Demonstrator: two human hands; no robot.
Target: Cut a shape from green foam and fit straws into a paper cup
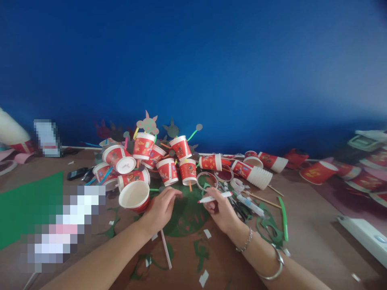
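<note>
My right hand grips a white marker with red at its left end, held level above a dark green paper piece. Reddish marks show on that paper. Across from it, my left hand rests at the paper's left edge, its fingers loosely bent and pointing right; its fingertips are partly hidden. Just left of this hand a paper cup tilts with its white inside showing. A pale straw lies below the left hand.
Behind my hands, red printed paper cups are piled with paper animal heads. A stack of nested cups, a tape roll, a green strip and paper scraps lie around. Green sheet at left; white box at right.
</note>
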